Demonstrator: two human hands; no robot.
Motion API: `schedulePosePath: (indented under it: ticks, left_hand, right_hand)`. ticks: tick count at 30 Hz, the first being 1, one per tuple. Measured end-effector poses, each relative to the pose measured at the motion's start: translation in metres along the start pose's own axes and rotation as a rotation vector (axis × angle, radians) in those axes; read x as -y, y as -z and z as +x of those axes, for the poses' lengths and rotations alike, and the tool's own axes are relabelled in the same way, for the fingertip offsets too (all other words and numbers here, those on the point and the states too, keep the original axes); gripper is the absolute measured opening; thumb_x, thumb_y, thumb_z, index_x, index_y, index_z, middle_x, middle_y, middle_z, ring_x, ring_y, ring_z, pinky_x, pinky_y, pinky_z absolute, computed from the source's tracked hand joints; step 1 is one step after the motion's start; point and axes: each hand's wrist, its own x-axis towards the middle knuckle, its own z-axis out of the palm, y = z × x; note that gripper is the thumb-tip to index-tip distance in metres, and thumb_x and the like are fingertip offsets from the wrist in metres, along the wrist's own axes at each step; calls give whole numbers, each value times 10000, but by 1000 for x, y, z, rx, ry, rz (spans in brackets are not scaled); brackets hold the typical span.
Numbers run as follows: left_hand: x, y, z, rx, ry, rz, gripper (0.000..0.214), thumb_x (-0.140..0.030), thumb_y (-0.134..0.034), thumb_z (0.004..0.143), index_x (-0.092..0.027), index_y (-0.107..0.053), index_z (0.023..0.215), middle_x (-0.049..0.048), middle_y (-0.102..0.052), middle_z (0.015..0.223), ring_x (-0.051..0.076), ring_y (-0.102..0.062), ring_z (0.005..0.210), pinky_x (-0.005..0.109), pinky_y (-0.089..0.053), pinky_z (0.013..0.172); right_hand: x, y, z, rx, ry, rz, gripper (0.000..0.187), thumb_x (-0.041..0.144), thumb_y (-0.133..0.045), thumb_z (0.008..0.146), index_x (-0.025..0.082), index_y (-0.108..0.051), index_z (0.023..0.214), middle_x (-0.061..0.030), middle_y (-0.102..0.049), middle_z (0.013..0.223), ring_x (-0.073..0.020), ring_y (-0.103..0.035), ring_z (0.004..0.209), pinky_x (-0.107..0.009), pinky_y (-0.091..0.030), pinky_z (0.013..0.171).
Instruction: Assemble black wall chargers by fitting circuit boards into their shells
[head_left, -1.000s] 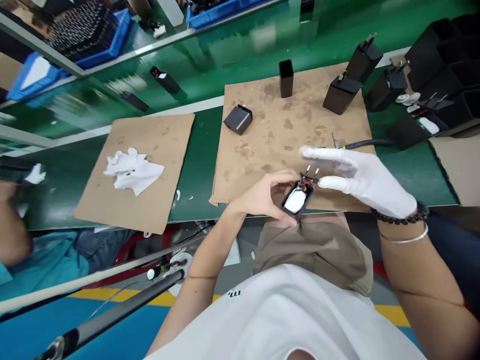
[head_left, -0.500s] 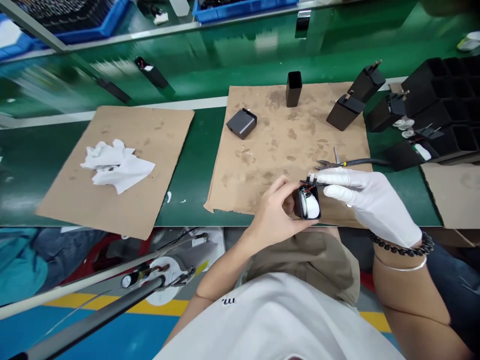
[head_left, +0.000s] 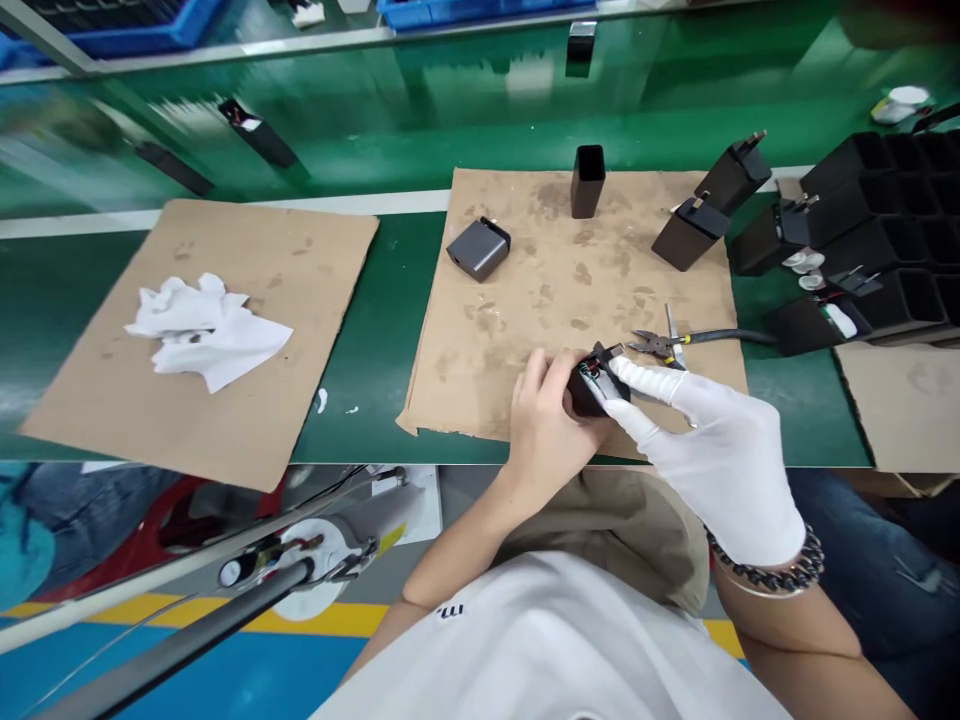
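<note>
My bare left hand (head_left: 551, 425) is wrapped round a black power adapter case (head_left: 579, 397), whose open end faces up and to the right. Red wires and a bit of green board show inside that end. My right hand (head_left: 709, 440), in a white glove, has its index finger on the adapter's black plug cap (head_left: 606, 355) with metal pins. The glove's thumb presses at the rim of the opening, over a light inner piece. Just beyond the glove lie diagonal cutters (head_left: 660, 345) and a thin metal tool (head_left: 673, 325) on the cardboard.
On the cardboard mat (head_left: 517, 330) lie a closed dark adapter (head_left: 480, 248), an upright hollow case (head_left: 588, 182) and an adapter with pins (head_left: 690, 232). Several black cases (head_left: 885, 220) stand at right. White cloth (head_left: 210, 330) rests on the left cardboard (head_left: 262, 420).
The adapter has tilted, and my right thumb has come down to its opening, where a white inner piece showed before. The right wrist has moved nearer my body. The view has shifted slightly.
</note>
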Motion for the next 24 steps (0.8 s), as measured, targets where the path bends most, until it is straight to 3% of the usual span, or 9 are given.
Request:
schedulePosePath:
  ticks: [4, 9, 12, 16, 24]
  left_hand:
    - [-1, -6, -3, 23, 19, 50, 440, -147, -797, 677, -207, -654, 1089, 53, -582, 1010, 195, -567, 796, 327, -492, 746]
    - [-3, -7, -3, 42, 7, 72, 512, -170, -794, 694, -192, -661, 1188, 65, -585, 1029, 203, -592, 796, 342, -503, 750]
    - [-3, -7, -2, 42, 3, 95, 542, -148, -784, 691, -191, -652, 1215, 63, -596, 1050, 200, -610, 808, 340, -511, 765]
    - [-1, -8, -2, 32, -24, 130, 507, -161, -750, 721, -199, -643, 1215, 67, -614, 1061, 210, -630, 837, 343, -519, 786]
    - [1, -8, 0, 31, -79, 120, 437, -153, -678, 762, -217, -628, 1191, 62, -627, 1037, 220, -647, 876, 333, -513, 796]
  right_hand:
    - [-4, 0, 8, 23, -170, 149, 229, 305, -778, 898, 247, -796, 1119, -14, -807, 1142, -268, -794, 1021, -437, -657, 996]
    - [-5, 5, 8, 17, -104, 158, 128, 262, -780, 900, 281, -789, 1026, 2, -818, 1077, -252, -805, 952, -415, -673, 937]
    - [0, 5, 5, -57, 5, -71, 91, 229, -757, 919, 219, -769, 1009, -30, -815, 1108, -233, -802, 970, -360, -666, 902]
    - [6, 3, 3, -57, 139, -399, 100, 209, -695, 956, 176, -773, 1010, -72, -819, 1073, -234, -800, 849, -328, -625, 692]
    - [16, 4, 4, 67, 166, -608, 170, 230, -613, 990, 192, -778, 989, -61, -821, 1036, -246, -760, 729, -352, -507, 554]
